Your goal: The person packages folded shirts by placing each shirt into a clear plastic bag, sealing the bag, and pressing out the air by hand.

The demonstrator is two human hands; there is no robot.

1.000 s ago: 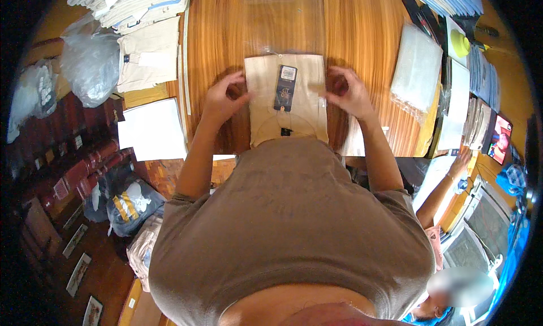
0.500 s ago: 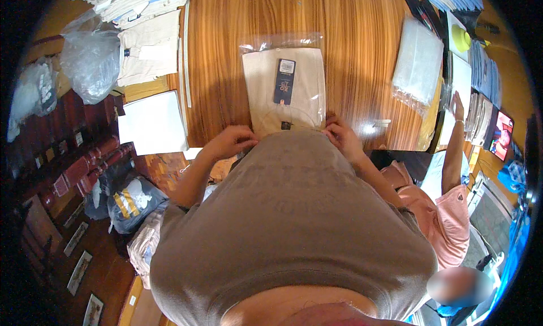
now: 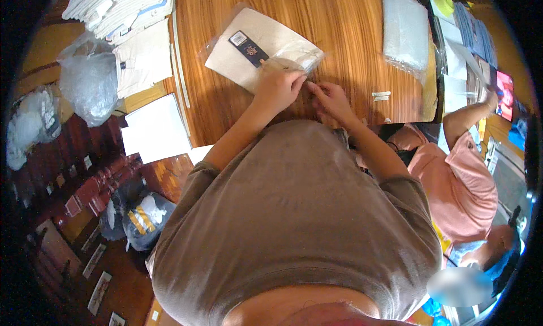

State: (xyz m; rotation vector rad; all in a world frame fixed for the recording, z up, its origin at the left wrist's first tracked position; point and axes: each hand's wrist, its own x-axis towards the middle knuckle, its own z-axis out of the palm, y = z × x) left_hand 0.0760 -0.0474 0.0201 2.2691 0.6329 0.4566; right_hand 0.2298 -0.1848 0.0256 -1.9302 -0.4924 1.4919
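A folded beige garment (image 3: 271, 33) in a clear plastic bag lies turned at an angle on the wooden table, with a dark tag (image 3: 249, 48) on it. My left hand (image 3: 278, 93) is closed at the near edge of the bag, its fingertips pinching the plastic and hiding part of that edge. Close to the same corner, my right hand (image 3: 334, 102) has its thumb and forefinger together. Whatever may be between those fingers is too small to make out.
A stack of clear bags (image 3: 405, 34) lies at the right. On the left are stacked garments (image 3: 121, 12), a folded cream garment (image 3: 144, 60), white sheets (image 3: 155, 128) and a filled plastic bag (image 3: 87, 80). A person in a pink shirt (image 3: 458, 184) works to the right.
The bagged garment has turned and moved away from my body. My left hand has moved right onto its near edge, and both hands are now close together. The other person's arm has shifted.
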